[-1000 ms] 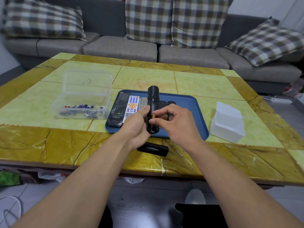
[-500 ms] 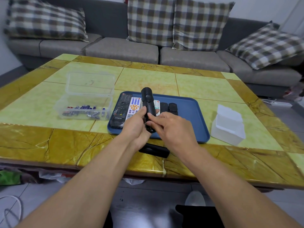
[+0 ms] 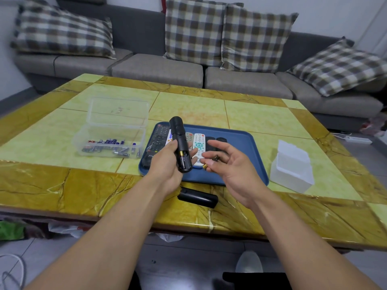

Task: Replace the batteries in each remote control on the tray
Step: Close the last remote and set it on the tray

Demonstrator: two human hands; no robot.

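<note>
My left hand (image 3: 169, 164) grips a black remote (image 3: 179, 141) upright over the blue tray (image 3: 238, 139), back side facing me. Its battery bay is open and one gold-tipped battery (image 3: 182, 158) still sits inside. My right hand (image 3: 232, 166) is just to the right of it, palm up, pinching a small battery (image 3: 210, 163) between thumb and fingers. The black battery cover (image 3: 198, 197) lies on the table below my hands. Several more remotes (image 3: 198, 143) lie side by side on the tray.
A clear plastic box (image 3: 111, 141) with its lid up holds several batteries left of the tray. A white open box (image 3: 292, 166) stands to the tray's right. A grey sofa with checked cushions runs behind the table (image 3: 52, 181).
My right hand has pulled away from the remote's bay to the right with a battery in its fingers. The left hand keeps holding the remote, now tilted a little left.
</note>
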